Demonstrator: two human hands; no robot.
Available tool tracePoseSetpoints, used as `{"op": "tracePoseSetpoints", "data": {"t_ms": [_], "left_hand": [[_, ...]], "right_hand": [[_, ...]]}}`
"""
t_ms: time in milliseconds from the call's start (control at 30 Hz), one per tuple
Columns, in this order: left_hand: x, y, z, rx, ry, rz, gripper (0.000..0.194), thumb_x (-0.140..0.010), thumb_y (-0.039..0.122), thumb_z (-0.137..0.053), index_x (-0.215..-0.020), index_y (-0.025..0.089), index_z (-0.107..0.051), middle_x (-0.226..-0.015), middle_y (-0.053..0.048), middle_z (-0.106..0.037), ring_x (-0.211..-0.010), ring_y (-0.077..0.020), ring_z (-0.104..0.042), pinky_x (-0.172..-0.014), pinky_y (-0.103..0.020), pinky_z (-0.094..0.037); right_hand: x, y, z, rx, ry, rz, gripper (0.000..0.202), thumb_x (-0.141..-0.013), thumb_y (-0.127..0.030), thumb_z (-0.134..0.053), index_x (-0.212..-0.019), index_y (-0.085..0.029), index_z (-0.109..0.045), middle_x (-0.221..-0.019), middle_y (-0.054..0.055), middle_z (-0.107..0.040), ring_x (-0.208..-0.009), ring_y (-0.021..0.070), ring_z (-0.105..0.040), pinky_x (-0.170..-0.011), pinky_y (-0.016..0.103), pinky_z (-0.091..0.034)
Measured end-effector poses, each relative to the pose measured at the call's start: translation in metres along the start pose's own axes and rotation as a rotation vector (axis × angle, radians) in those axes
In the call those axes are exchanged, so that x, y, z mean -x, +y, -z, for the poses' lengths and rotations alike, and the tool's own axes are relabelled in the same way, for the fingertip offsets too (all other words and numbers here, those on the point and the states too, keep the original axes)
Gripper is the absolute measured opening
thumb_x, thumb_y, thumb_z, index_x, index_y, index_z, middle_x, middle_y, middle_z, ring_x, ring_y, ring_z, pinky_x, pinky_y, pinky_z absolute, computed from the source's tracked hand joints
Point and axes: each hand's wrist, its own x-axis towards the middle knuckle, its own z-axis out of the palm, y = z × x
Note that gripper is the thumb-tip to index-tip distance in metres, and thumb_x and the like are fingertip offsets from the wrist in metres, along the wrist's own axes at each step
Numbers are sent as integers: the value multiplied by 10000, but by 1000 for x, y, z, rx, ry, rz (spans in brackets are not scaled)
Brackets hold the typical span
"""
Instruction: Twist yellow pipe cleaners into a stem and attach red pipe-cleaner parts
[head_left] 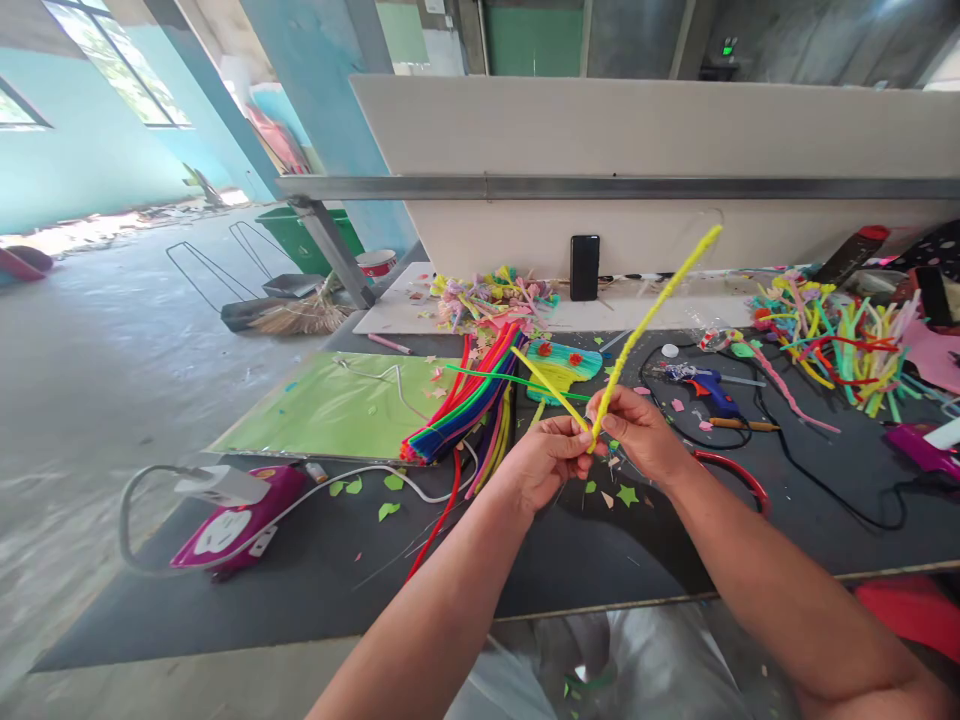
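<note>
Both hands meet over the dark table at a yellow pipe cleaner [649, 320], which is bent into a V. My left hand [553, 460] pinches it near the bend, where the shorter arm slants up to the left. My right hand [626, 425] grips it just beside, and the long arm rises from there to the upper right. The fingertips hide part of the bend. Left of my hands lies a bundle of coloured pipe cleaners [472, 400] in red, blue, green and other colours. Behind my hands is a blue and yellow craft piece [566, 368] with red spots.
A glue gun [709, 388] with a black cord lies to the right, near red-handled scissors [739, 475]. Heaps of short pipe cleaners [847, 345] sit at far right and back. A phone [585, 268] leans on the white board. A purple power strip [240, 520] stands left.
</note>
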Motion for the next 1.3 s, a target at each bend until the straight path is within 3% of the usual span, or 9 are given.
{"op": "tracePoseSetpoints", "data": {"t_ms": [133,333,567,833,933,1167,1300], "left_hand": [[-6,-3,-3,134,204,-195,231,-588,198,-808,-657,124,-600,-575,28,-547,-472,-39,-454,-487,-178,-358],[-12,-11,-7,278,279,-352,204,-611,186,-790,-650,132,-598,-663,18,-577,-594,-57,-505,-617,-194,-410],[-14,-20,-10,269,330,-387,217,-628,211,-784,-649,137,-581,-619,37,-541,-553,-45,-458,-572,-184,-360],[-13,-19,-15,240,375,-419,232,-623,200,-778,-617,131,-557,-597,36,-546,-555,-51,-472,-570,-184,-357],[-12,-18,-18,255,366,-416,234,-629,198,-771,-605,131,-549,-596,39,-538,-570,-53,-478,-592,-187,-367],[-12,-15,-16,273,372,-352,226,-637,198,-764,-618,129,-549,-583,49,-505,-535,-41,-439,-546,-181,-335],[-13,-15,-14,291,356,-331,222,-636,192,-766,-630,129,-553,-581,51,-507,-527,-38,-445,-556,-182,-354]], "right_hand": [[-2,6,-7,448,233,112,157,-811,-328,-634,-907,-219,-575,-768,-3,-567,-717,158,-548,-686,299,-435],[0,9,-18,1091,277,323,110,-778,-248,-672,-748,-188,-584,-699,8,-628,-708,178,-568,-770,351,-365],[4,11,-26,1381,290,387,111,-870,-206,-550,-770,-183,-593,-692,12,-650,-713,168,-575,-857,381,-299],[4,13,-31,1387,246,356,193,-923,-213,-419,-841,-181,-592,-694,51,-623,-717,191,-553,-810,372,-305],[2,12,-33,1329,243,323,224,-924,-214,-399,-783,-191,-572,-681,56,-608,-706,199,-540,-779,366,-314],[1,13,-36,1018,288,230,291,-930,-239,-407,-659,-214,-510,-626,26,-564,-647,180,-507,-707,334,-336],[2,10,-35,695,257,122,275,-925,-307,-432,-693,-212,-545,-651,20,-545,-650,173,-494,-646,309,-357]]}}
